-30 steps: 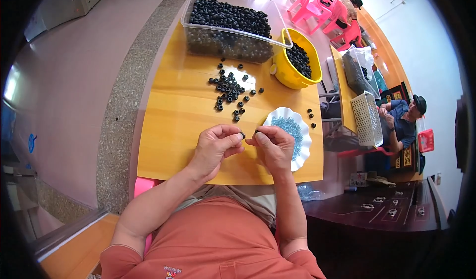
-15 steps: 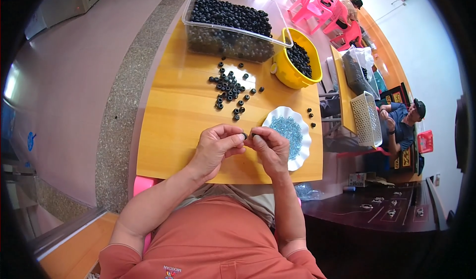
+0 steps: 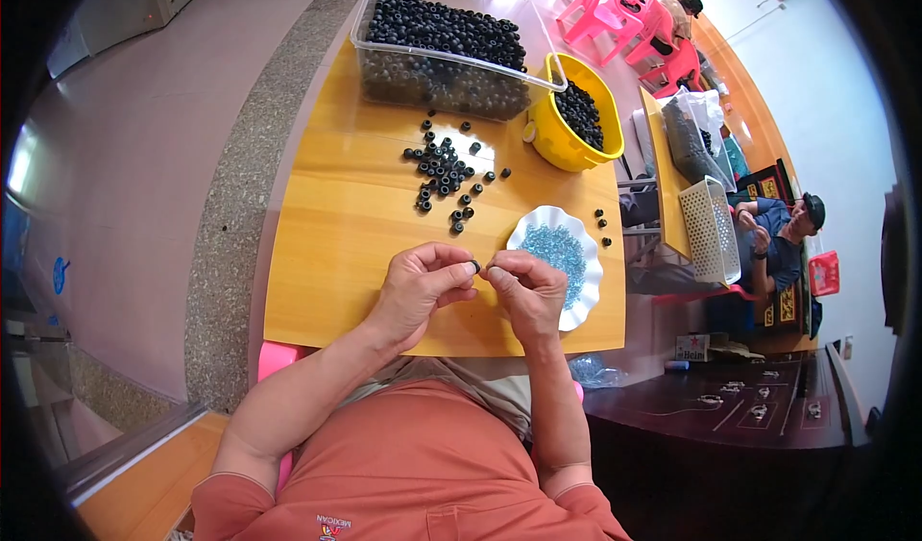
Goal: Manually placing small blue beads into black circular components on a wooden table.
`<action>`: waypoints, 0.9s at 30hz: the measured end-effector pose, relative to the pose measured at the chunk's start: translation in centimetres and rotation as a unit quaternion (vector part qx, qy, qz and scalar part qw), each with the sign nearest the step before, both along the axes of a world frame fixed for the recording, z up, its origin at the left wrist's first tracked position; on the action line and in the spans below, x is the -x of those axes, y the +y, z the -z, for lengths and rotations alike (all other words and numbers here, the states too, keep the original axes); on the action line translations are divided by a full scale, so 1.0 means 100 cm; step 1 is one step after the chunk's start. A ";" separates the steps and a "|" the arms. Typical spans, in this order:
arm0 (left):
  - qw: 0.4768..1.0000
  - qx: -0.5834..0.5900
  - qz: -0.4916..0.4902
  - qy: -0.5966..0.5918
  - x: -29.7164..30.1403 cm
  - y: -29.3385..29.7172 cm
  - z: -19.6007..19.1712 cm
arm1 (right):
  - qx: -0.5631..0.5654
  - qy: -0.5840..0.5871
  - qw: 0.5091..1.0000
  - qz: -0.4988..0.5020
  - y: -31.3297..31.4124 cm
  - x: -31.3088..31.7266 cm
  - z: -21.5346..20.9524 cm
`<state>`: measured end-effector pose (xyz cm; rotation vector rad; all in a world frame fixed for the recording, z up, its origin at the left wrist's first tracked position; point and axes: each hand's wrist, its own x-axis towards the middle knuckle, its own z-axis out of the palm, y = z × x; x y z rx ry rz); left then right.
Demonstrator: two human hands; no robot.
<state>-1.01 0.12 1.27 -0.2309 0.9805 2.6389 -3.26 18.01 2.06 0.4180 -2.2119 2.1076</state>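
Both my hands meet over the near part of the wooden table. Between thumb and forefinger of my left hand is a small black ring-shaped piece. Close beside it, the fingertips of my right hand are pinched together; whatever they hold is too small to make out. A white scalloped dish of tiny clear-blue pieces lies just right of my right hand. Beyond my hands, several loose black pieces are scattered on the tabletop.
A clear plastic bin full of black pieces stands at the table's far side. Next to it is a yellow tub with more. Another person sits at a table to the right, by a white perforated basket. Pink chairs stand farther off.
My right hand has shifted slightly to the right, and its fingertips have turned a little. My left hand stays almost still with the black piece.
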 end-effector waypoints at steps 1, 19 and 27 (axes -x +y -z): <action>1.000 0.000 0.000 -0.001 0.000 0.000 0.001 | 0.000 -0.001 1.000 0.000 -0.001 -0.001 -0.001; 1.000 0.004 0.016 0.006 -0.004 0.005 0.002 | 0.062 -0.026 0.997 0.040 -0.014 -0.008 0.004; 1.000 -0.004 0.013 -0.006 -0.004 0.004 0.000 | -0.007 0.043 0.999 0.016 -0.011 -0.008 0.002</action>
